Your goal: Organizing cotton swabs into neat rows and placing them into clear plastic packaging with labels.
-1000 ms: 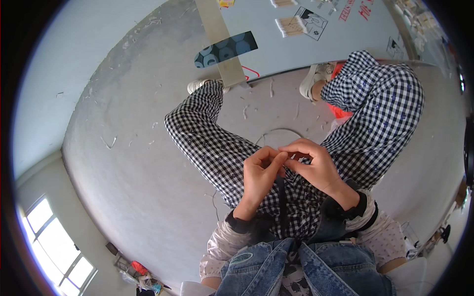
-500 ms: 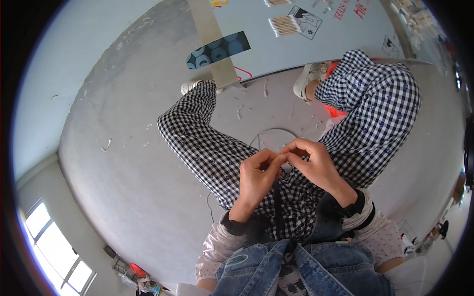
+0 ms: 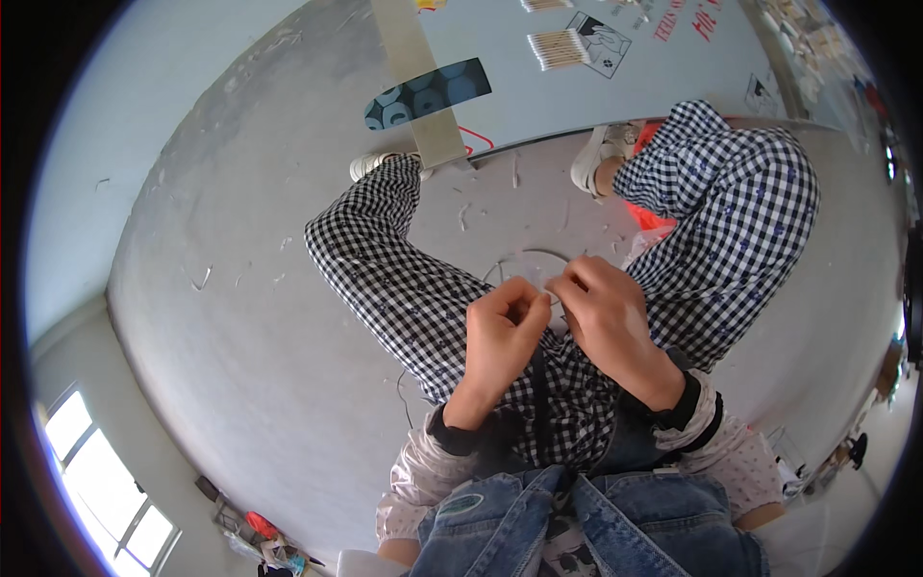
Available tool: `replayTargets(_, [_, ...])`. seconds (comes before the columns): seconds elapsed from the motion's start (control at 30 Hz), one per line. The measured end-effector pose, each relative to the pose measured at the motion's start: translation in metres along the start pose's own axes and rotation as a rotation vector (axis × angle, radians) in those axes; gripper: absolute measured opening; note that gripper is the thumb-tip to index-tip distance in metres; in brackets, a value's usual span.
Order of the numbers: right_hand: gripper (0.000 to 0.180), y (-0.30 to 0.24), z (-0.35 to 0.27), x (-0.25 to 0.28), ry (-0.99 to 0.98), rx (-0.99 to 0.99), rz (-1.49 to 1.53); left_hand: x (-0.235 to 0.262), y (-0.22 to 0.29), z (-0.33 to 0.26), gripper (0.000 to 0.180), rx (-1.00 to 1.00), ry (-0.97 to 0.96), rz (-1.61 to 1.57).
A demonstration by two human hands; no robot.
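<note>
Above my lap, my left hand (image 3: 505,332) is closed, its thumb and index finger pinched together. My right hand (image 3: 615,327) is closed too, with its curled fingers pointing toward the left fingertips. A narrow gap separates the two hands. A small pale bit seems to show at the right fingertips, too tiny to name. Beyond my knees, a row of cotton swabs (image 3: 559,50) lies side by side on the grey-blue tabletop (image 3: 510,111). More cotton swabs (image 3: 546,5) show at the top edge of the view.
My checkered trouser legs (image 3: 385,260) spread on both sides. A dark blue patterned strip (image 3: 428,94) crosses the tan band (image 3: 409,58) at the table's left end. A red bag (image 3: 649,219) is by my right foot. Scraps and a thin cable (image 3: 402,394) lie on the floor.
The fingertips were touching half a second ago and are now slightly apart. My right hand has turned, showing more of its back, and moved a little up.
</note>
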State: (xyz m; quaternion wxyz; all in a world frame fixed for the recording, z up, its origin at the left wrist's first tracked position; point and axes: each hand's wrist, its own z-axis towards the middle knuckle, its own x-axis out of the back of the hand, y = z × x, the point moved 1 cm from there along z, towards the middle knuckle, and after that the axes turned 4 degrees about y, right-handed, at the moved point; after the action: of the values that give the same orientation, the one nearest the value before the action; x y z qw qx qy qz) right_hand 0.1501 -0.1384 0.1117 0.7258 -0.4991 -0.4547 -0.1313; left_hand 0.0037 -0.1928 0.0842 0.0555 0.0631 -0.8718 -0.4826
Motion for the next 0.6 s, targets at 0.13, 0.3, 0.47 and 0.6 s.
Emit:
replayTargets(0.13, [0.012,0.005,0.002,-0.005,-0.016,-0.095,0.155,0.014,0.014,0.0,0.019,-0.287,-0.094,0.314])
replayTargets(0.3, [0.013,0.008,0.006,-0.001,-0.195,-0.359,0.577,0.029,0.042,0.012,0.055,-0.76,0.07,0.595])
replayTargets(0.47, [0.013,-0.009,0.012,-0.006,-0.212,-0.291,0.667,0.033,0.027,0.027,0.049,-0.674,-0.211,0.505])
replayTargets(0.6, [0.023,-0.011,0.015,-0.005,-0.155,-0.3,0.674,0.05,0.022,0.044,0.039,-0.687,-0.071,0.565])
